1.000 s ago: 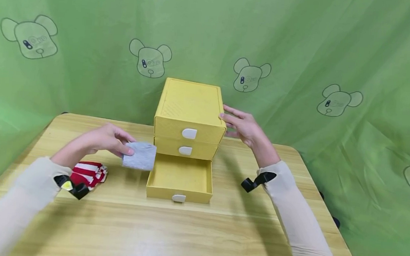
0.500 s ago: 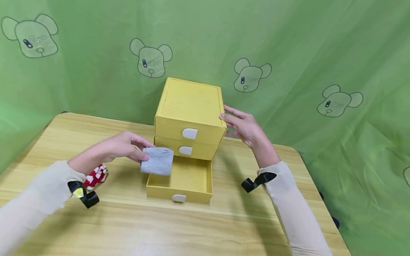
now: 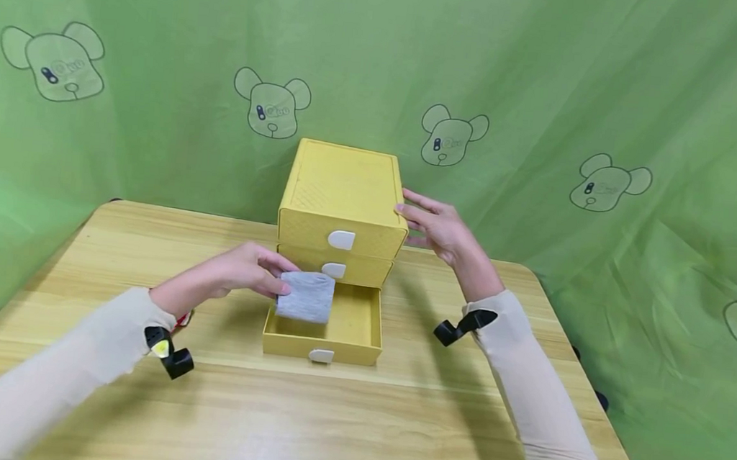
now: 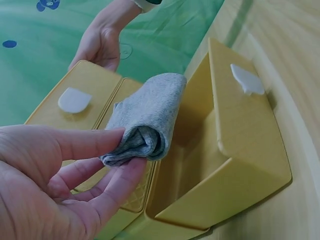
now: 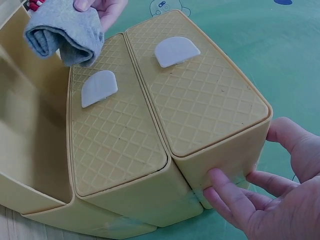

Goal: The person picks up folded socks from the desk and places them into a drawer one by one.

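Note:
In the head view my left hand (image 3: 238, 274) pinches a folded grey cloth (image 3: 306, 299) between thumb and fingers, above the pulled-out bottom drawer (image 3: 281, 346). The left wrist view shows the cloth (image 4: 150, 110) rolled in layers at its near end. Beneath it, the visible part of the drawer floor (image 3: 355, 323) is bare. My right hand (image 3: 440, 230) rests against the right side of the yellow drawer cabinet (image 3: 346, 178), its fingers extended, as the right wrist view also shows. The cabinet's upper two drawers are closed and carry white tabs (image 3: 340, 240).
A red and white cloth item (image 3: 184, 320) lies on the wooden table (image 3: 353, 431), mostly hidden behind my left wrist. A green curtain (image 3: 370, 42) with bear-head drawings hangs behind the cabinet. Black straps (image 3: 170, 359) dangle from both wrists.
My left hand has carried the grey cloth rightward, from beside the cabinet to over the bottom drawer. The left forearm now covers most of the red and white item. My right hand stays put.

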`<action>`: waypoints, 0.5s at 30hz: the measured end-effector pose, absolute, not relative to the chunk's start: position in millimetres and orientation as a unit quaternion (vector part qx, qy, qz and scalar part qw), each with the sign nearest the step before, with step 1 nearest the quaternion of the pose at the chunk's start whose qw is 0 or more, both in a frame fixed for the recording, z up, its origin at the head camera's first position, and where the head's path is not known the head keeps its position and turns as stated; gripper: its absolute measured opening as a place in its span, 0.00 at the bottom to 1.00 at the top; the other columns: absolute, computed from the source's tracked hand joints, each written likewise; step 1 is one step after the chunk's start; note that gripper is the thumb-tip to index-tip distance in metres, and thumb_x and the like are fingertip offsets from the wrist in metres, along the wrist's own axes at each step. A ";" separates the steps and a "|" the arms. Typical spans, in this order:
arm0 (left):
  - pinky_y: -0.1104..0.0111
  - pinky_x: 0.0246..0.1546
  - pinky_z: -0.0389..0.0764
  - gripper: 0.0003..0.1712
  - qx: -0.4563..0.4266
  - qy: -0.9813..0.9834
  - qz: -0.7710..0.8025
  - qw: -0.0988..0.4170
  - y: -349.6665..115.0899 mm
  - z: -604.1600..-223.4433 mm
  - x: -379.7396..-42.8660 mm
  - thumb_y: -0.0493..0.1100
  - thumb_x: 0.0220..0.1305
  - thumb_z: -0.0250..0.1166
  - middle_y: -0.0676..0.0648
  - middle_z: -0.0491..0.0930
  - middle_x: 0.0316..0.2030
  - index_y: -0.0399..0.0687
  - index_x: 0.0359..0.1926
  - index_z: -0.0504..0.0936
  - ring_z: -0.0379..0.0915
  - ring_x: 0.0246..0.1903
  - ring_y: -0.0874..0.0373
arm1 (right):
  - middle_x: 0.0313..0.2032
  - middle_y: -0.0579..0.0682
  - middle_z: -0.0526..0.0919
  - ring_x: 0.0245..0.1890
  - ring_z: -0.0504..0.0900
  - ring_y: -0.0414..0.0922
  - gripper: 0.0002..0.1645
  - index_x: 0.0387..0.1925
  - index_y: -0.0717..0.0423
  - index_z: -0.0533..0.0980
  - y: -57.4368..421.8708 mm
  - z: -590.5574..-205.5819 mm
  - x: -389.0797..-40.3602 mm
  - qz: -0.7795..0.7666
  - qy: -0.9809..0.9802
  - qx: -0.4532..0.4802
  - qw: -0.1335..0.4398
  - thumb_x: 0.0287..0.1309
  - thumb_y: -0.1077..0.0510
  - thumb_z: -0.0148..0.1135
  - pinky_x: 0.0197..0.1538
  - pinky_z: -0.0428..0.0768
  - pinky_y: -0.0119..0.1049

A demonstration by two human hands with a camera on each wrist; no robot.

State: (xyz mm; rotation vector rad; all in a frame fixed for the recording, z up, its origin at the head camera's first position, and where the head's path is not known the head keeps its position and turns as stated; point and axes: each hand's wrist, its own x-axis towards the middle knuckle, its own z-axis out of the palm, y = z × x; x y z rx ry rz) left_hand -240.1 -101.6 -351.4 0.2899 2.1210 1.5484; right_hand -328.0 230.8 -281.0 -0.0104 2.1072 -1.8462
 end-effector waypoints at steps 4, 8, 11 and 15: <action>0.61 0.50 0.87 0.27 0.101 0.780 0.566 0.246 -93.1 -352.5 -240.6 0.33 0.62 0.71 0.40 0.81 0.47 0.31 0.61 0.79 0.84 0.38 0.60 | 0.72 0.60 0.69 0.71 0.71 0.56 0.38 0.77 0.44 0.61 231.0 -280.7 -328.3 -0.650 0.741 -0.002 0.168 0.70 0.55 0.63 0.68 0.76 0.54; 0.57 0.53 0.86 0.25 0.098 0.779 0.567 0.249 -83.5 -356.5 -240.1 0.33 0.62 0.71 0.39 0.84 0.45 0.31 0.60 0.80 0.85 0.36 0.60 | 0.72 0.60 0.69 0.70 0.72 0.56 0.38 0.77 0.44 0.61 230.8 -280.7 -327.9 -0.650 0.741 -0.002 0.168 0.70 0.54 0.63 0.68 0.76 0.54; 0.53 0.55 0.85 0.25 0.092 0.776 0.570 0.252 -76.1 -359.3 -239.3 0.32 0.61 0.71 0.38 0.86 0.45 0.30 0.59 0.80 0.86 0.34 0.60 | 0.71 0.60 0.70 0.69 0.74 0.54 0.38 0.77 0.44 0.62 230.2 -280.8 -327.4 -0.651 0.741 0.001 0.166 0.69 0.54 0.64 0.68 0.76 0.54; 0.52 0.55 0.84 0.24 0.078 0.768 0.582 0.255 -66.7 -362.5 -239.2 0.32 0.60 0.72 0.36 0.87 0.46 0.31 0.58 0.81 0.87 0.34 0.58 | 0.69 0.60 0.72 0.67 0.76 0.53 0.38 0.76 0.43 0.63 229.5 -280.6 -327.0 -0.650 0.742 0.002 0.163 0.69 0.54 0.64 0.67 0.77 0.54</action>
